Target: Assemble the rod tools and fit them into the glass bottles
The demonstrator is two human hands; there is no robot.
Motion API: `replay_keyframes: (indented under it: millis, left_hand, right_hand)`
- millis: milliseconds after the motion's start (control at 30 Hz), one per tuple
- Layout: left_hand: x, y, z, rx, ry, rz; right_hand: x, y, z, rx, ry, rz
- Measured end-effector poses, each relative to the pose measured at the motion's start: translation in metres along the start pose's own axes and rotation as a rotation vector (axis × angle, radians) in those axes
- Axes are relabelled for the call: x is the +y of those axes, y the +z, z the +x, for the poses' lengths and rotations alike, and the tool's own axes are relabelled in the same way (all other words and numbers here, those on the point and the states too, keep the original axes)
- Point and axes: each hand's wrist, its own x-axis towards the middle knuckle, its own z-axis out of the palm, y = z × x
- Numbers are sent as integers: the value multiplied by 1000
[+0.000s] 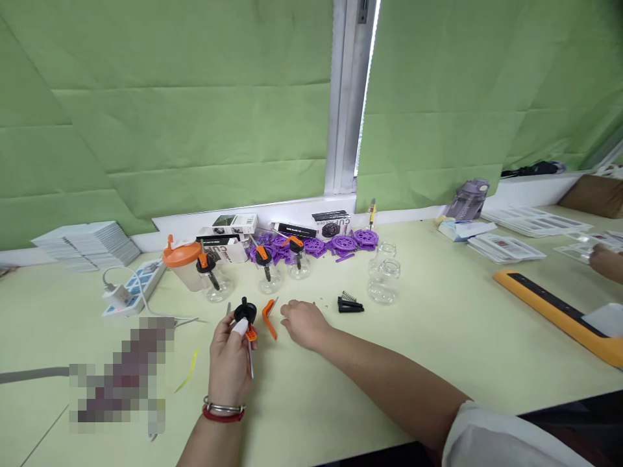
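Observation:
My left hand (pixel 228 360) is closed around a black dispenser lid (pixel 246 310) with an orange lever and a thin metal rod hanging below. White tape wraps the thumb. My right hand (pixel 304 322) is lowered to the table, its fingers bent together at the tips; anything between them is too small to make out. Between the hands lies a loose orange lever (pixel 267 319) with a metal piece. Black plastic parts (pixel 350 305) with springs rest right of my right hand. Behind stand several glass jars with black-and-orange lids (pixel 264 256), and two lidless glass jars (pixel 383 288).
Purple round plastic parts (pixel 315 247) and cup-holder boxes (pixel 331 225) line the back. At left are an orange-lidded cup (pixel 182 256) and a power strip (pixel 146 285). A yellow-orange device (pixel 549 311) lies right. Another person's hand (pixel 606 259) reaches in at the far right.

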Motion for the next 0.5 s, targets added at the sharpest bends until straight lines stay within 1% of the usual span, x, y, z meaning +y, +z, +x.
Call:
replay_keyframes:
  millis: [100,167,333,500]
  left_hand:
    - [-1,-1,-1,1,11,16]
    - [-2,-2,-1,-10,18,29]
    - [-3,-4,-1,-37,48,55]
    - [-3,-5,0,-25,50,63]
  right_hand:
    - [-5,0,9,7,-105,-57]
    - [-9,1,14,6,-136,-78]
    - [-12,1,21,6,-146,-93]
    - [-2,-1,19,-34,-135,-118]
